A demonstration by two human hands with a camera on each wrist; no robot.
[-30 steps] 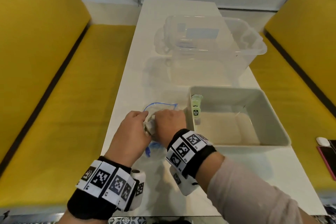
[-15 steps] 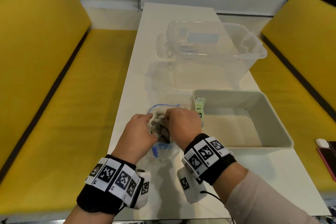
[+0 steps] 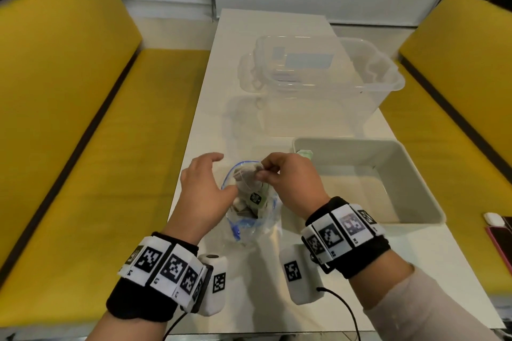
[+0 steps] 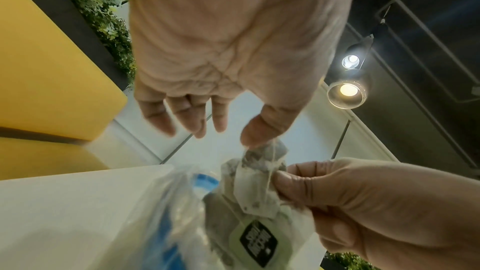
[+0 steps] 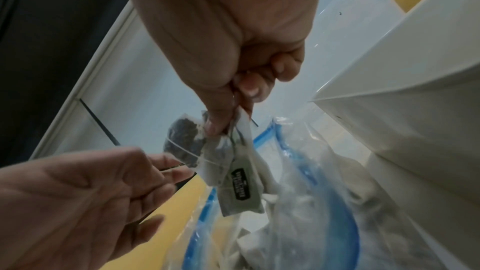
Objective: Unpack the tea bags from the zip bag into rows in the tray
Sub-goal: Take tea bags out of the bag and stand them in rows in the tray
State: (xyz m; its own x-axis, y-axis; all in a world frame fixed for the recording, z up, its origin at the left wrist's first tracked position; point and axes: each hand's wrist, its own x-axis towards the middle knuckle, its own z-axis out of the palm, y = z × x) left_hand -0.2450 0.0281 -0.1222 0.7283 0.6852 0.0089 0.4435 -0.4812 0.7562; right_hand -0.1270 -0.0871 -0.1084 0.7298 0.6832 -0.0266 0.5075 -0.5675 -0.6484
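Since a second ago, when both hands were pressed together over the zip bag, they have drawn apart and a tea bag has come up out of the bag's mouth. The right hand (image 3: 291,183) pinches that tea bag (image 3: 249,174) between thumb and forefinger, holding it just above the blue-edged opening of the zip bag (image 3: 257,219). In the right wrist view the tea bag (image 5: 187,143) shows dark leaves through its paper, with a string across it and a pale green tag printed in black hanging below the fingers. The left hand (image 3: 205,191) is spread and relaxed, its fingers straight and apart; its thumb (image 4: 262,128) touches the top edge of the tea bag or its string, which of the two cannot be told.

The zip bag lies crumpled on the white tabletop (image 3: 210,119), between the two hands, with more tea bags inside it. Just to its right stands the grey tray (image 3: 415,219), and one green-wrapped tea bag (image 3: 304,153) leans in the tray's near-left corner against the wall. Beyond the tray sits a clear plastic tub (image 3: 388,83). Yellow benches (image 3: 83,119) run along both sides of the tabletop. A small white object and a pink-edged one lie at the far right edge.
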